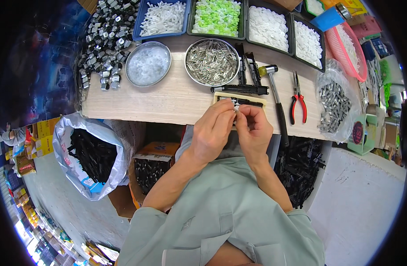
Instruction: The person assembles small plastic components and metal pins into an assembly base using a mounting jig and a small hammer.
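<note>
Left hand (212, 131) and right hand (254, 128) pinch a small silvery part (235, 107) (grips closed) above a cream tray (219, 94).

Bright even light, soft shadows, sharp centre, fisheye bending and dark vignette at edges

Pale wooden workbench (168, 99), grey concrete floor (79, 208), bright daylight
</note>
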`<state>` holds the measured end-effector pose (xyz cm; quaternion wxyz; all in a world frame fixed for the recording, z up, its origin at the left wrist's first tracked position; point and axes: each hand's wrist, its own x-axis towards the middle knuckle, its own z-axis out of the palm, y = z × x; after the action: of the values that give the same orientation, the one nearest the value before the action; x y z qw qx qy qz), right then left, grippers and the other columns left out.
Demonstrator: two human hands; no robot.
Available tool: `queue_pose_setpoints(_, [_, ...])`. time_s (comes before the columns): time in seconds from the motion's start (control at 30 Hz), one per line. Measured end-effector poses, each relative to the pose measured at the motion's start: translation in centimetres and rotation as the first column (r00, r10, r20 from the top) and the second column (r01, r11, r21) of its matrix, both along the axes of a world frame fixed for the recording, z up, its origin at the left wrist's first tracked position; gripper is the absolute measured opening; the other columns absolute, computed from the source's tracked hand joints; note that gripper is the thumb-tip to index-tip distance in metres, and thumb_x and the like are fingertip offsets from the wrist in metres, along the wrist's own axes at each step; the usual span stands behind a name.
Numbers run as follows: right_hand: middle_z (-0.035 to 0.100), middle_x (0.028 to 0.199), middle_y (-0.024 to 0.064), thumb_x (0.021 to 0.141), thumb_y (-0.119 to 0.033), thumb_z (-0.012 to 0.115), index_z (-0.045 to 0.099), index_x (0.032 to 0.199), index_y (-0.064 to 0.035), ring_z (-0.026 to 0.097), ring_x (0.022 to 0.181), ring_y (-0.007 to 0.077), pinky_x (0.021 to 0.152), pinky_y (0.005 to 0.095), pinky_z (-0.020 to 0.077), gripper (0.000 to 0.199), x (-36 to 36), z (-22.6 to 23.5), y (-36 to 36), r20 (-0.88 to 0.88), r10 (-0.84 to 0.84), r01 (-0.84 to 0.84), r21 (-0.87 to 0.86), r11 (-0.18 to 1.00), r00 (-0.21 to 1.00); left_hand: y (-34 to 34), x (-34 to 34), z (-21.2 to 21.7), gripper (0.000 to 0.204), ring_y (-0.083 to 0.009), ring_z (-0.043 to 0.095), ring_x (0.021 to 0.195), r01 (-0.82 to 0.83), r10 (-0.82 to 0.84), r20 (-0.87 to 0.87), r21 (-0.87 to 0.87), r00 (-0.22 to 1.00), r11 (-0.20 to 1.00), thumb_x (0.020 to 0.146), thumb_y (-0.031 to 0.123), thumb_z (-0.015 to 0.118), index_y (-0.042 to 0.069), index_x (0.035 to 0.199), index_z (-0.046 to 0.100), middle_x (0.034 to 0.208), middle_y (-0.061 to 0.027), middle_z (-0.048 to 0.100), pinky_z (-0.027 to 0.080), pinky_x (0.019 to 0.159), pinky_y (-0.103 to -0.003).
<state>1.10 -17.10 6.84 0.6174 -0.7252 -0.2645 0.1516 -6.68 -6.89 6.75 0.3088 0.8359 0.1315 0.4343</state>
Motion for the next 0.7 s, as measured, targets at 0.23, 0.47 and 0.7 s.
queue_pose_setpoints(0.23, [0.062,0.095,0.0137,0.081,0.009,0.067,0.062,0.094,-0.0005,0.062,0.082,0.0296,0.071,0.0356,0.0507,0.017,5.0,0.7,-0.5,0.634,0.224,-0.111,-0.213,0.971,0.74,0.2,-1.4,-0.5,0.02,-0.0356,0.065,0.109,0.033,-0.029,-0.132,0.028,0.991,0.999,0.073,-0.005,0.075,-0.001,0.091,0.067,0.106,-0.0147,0.07,0.056,0.089,-0.042])
queue_pose_setpoints(0.47, [0.06,0.101,0.0087,0.077,-0.001,0.071,0.061,0.091,-0.0041,0.058,0.096,0.0296,0.079,0.0402,0.0455,0.017,6.9,0.3,-0.2,0.693,0.351,-0.123,-0.357,0.926,0.63,-0.8,-1.0,-0.7,0.012,-0.0362,0.05,0.132,0.223,-0.159,-0.355,0.147,0.921,0.964,0.08,0.009,0.063,0.005,0.092,0.064,0.123,-0.008,0.067,0.037,0.11,-0.056])
queue_pose_setpoints(0.7, [0.061,0.1,0.009,0.078,-0.002,0.07,0.062,0.088,-0.0034,0.058,0.096,0.03,0.079,0.0405,0.0456,0.012,7.8,0.5,-0.2,0.638,0.419,-0.19,-0.397,0.898,0.646,-0.6,0.0,-0.9,0.012,-0.0363,0.048,0.134,0.239,-0.14,-0.433,0.184,0.891,0.953,0.084,0.013,0.06,0.005,0.094,0.061,0.125,-0.0096,0.065,0.033,0.111,-0.059])
